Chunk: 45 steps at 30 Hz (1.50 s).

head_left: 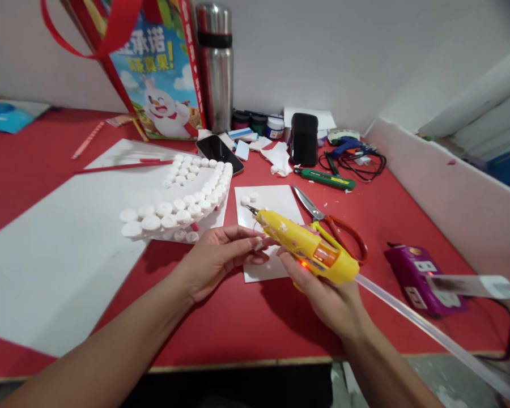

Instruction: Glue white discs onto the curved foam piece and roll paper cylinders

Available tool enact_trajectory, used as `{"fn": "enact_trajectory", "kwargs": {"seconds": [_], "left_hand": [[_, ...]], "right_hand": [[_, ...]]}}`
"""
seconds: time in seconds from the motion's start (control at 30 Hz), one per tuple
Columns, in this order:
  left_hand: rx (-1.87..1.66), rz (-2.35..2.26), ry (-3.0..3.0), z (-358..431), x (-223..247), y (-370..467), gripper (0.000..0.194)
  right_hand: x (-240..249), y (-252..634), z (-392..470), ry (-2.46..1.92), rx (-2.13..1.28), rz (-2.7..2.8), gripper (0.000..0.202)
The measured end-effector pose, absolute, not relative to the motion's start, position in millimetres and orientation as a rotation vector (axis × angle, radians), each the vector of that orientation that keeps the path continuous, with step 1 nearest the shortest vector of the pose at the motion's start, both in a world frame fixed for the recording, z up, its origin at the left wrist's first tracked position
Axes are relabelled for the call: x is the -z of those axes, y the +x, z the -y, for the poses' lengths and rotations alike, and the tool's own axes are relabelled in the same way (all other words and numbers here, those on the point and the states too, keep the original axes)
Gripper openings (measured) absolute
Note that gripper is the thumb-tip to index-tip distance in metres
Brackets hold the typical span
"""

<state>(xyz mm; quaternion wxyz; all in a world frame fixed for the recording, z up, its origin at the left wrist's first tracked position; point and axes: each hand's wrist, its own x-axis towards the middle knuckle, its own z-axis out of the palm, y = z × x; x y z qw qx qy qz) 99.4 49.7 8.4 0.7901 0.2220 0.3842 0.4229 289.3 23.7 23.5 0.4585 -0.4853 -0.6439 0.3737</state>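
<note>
We observe the right hand (323, 289) gripping the yellow glue gun (306, 246). The left hand (221, 255) pinches a small white piece at its nozzle. Beyond them lie white card (276, 201), scissors (331, 221), foam-disc arc (182, 207).

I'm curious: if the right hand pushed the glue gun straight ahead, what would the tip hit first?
Probably the two white pieces on the small sheet, just ahead of the glue gun; depth is uncertain.
</note>
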Motion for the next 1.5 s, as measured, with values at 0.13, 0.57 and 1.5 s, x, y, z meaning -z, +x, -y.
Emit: {"fn": "enact_trajectory", "kwargs": {"seconds": [0.13, 0.57, 1.5], "left_hand": [[-0.925, -0.824, 0.495, -48.9, -7.3, 99.4, 0.017], [-0.917, -0.832, 0.501, -47.7, -10.3, 97.0, 0.025], [-0.958, -0.773, 0.356, -50.0, -7.5, 95.3, 0.019]], "right_hand": [[-22.8, 289.7, -24.3, -1.161, -0.967, 1.573, 0.012], [-17.2, 299.3, -29.5, -1.112, -1.179, 1.269, 0.018], [-17.8, 311.9, -11.7, -1.187, -1.218, 1.254, 0.021]]}}
